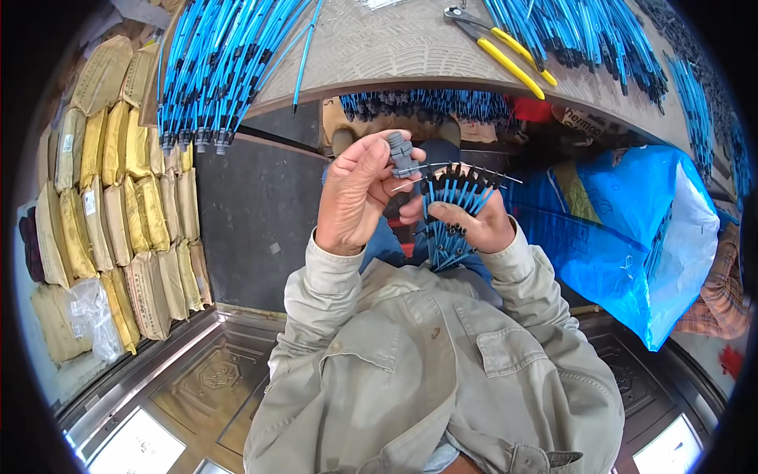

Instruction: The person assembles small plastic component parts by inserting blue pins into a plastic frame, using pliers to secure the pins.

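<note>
Between the thumb and fingers of my left hand (347, 201) is a grey ribbed plastic fitting (400, 155), held upright in a pinch. My right hand (491, 225) is closed around a bundle of thin blue tubes (442, 237) with black ends, its thumb pressed across the front. The black ends fan out at the top. Thin metal wires (509, 177) lie across the fan, one reaching left to the fitting. Whether that wire passes through the fitting I cannot tell. Some of my right fingers are hidden behind the tubes.
Yellow-handled pliers (509, 63) lie on the worktable (387, 55) ahead, between piles of blue tubes (229, 63). Tan and yellow packets (118, 158) are stacked at left. A large blue plastic bag (608, 229) stands at right, near another person's plaid sleeve (720, 292).
</note>
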Action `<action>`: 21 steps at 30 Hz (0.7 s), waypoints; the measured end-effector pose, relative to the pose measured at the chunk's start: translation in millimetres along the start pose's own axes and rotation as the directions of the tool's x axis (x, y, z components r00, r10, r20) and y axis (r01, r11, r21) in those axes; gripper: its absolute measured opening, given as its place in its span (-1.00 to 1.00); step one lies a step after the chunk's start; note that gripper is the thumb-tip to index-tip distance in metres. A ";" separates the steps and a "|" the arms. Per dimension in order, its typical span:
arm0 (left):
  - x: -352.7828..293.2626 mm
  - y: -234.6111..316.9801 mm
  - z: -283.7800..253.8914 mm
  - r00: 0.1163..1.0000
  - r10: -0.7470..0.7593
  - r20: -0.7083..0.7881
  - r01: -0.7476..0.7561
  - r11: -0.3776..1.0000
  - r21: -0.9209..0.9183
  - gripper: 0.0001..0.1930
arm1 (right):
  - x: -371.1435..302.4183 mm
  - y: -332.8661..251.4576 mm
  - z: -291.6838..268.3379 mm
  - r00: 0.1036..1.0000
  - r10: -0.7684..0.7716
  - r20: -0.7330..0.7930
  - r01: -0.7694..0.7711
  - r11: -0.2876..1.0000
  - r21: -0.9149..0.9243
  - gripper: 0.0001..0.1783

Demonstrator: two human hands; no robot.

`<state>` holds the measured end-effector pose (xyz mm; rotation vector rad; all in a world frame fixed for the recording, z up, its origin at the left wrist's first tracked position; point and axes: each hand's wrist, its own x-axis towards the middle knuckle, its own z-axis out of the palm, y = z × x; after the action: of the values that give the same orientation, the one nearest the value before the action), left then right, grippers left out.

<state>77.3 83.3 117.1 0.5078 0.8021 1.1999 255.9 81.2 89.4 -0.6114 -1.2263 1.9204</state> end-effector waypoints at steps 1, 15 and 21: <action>0.4 -0.3 0.6 1.000 0.007 -0.023 -0.007 1.000 0.000 -0.64 | 1.0 0.7 -1.0 1.000 -0.012 -0.003 0.012 1.000 -0.009 -0.75; 1.5 -3.8 5.2 1.000 0.019 -0.010 -0.019 1.000 0.015 -0.71 | 3.4 -6.7 4.5 0.998 0.057 -0.028 -0.054 0.995 0.082 -0.73; 1.2 -3.1 3.6 1.000 0.013 -0.005 -0.014 0.998 -0.063 -0.60 | 4.7 -4.8 3.2 0.999 0.037 -0.026 -0.036 0.999 0.039 -0.72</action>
<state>82.1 83.7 116.8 0.4596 0.7634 1.2353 252.5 84.4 95.2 -0.6411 -1.1659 1.9554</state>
